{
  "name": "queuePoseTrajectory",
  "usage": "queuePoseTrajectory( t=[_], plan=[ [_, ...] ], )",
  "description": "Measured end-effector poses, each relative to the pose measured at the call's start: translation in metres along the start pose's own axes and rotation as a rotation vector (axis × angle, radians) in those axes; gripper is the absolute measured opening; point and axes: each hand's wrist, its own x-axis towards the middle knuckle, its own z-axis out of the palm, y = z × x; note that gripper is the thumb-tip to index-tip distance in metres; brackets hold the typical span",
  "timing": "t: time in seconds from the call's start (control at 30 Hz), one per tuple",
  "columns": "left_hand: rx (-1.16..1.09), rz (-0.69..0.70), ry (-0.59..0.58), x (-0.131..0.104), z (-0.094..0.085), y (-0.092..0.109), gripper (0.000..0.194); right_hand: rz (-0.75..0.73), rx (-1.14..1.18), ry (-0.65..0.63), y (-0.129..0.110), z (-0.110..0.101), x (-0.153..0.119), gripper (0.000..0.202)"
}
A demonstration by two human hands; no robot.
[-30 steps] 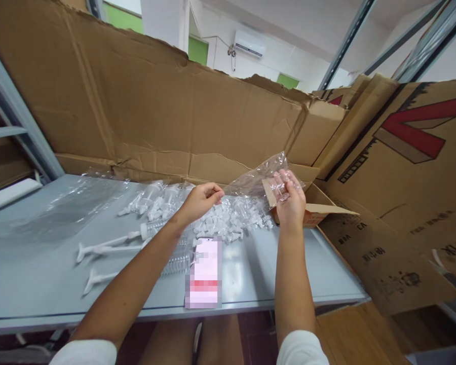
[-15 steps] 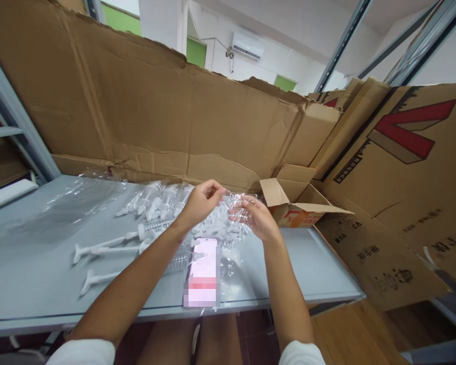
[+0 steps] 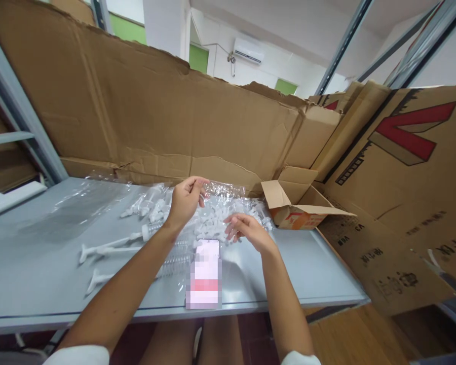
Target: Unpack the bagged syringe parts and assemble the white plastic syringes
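Observation:
My left hand (image 3: 185, 200) is closed in a pinch on the edge of a clear plastic bag (image 3: 226, 189), which stretches to the right from the fingertips. My right hand (image 3: 251, 230) is over the near right side of a pile of small white plastic parts (image 3: 213, 223), its fingers loosely bent and apart; nothing shows in them. A phone (image 3: 203, 274) with a lit, pixelated screen lies in front of the pile. Left of it, partly hidden by my left forearm, are several clear ribbed tubes (image 3: 175, 266) with white plunger-like rods (image 3: 106, 251).
Filled clear bags (image 3: 148, 203) lie behind the tubes, and flat clear plastic (image 3: 83, 203) covers the table's left part. An open small carton (image 3: 300, 215) stands right of the pile. Tall cardboard walls (image 3: 213, 126) close off the back and right, beside metal shelf posts (image 3: 26, 106).
My hands have moved apart: the left went up and left with the bag's edge, the right came down away from the plastic toward the white parts. The view shifted slightly.

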Motion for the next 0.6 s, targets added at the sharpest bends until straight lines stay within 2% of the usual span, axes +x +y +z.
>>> queuePoseTrajectory(
  t=[0.07, 0.17, 0.27, 0.3, 0.37, 0.43, 0.47, 0.53, 0.6],
  plan=[
    [0.110, 0.077, 0.077, -0.001, -0.004, 0.002, 0.031, -0.020, -0.044, 0.036, 0.006, 0.006, -0.001, 0.036],
    [0.270, 0.203, 0.171, -0.002, -0.011, 0.005, 0.028, -0.065, -0.066, 0.169, 0.011, 0.013, 0.002, 0.039],
    [0.237, 0.173, 0.172, -0.002, -0.019, 0.004, 0.036, -0.113, -0.068, 0.288, 0.012, 0.015, 0.005, 0.039],
    [0.201, 0.119, 0.127, -0.003, -0.022, 0.003, 0.041, -0.137, -0.061, 0.331, 0.012, 0.014, 0.006, 0.038],
    [0.164, -0.009, -0.064, -0.008, -0.027, -0.001, 0.043, -0.181, -0.047, 0.415, 0.011, 0.011, 0.008, 0.037],
    [0.195, -0.113, -0.304, -0.018, -0.031, -0.005, 0.034, -0.212, -0.040, 0.483, 0.011, 0.009, 0.010, 0.037],
    [0.219, -0.148, -0.386, -0.023, -0.032, -0.007, 0.030, -0.226, -0.044, 0.512, 0.012, 0.009, 0.011, 0.037],
    [0.261, -0.183, -0.413, -0.034, -0.034, -0.009, 0.027, -0.259, -0.072, 0.566, 0.013, 0.012, 0.014, 0.037],
    [0.308, -0.186, -0.334, -0.039, -0.036, -0.010, 0.025, -0.293, -0.118, 0.607, 0.014, 0.017, 0.018, 0.036]
  ],
)
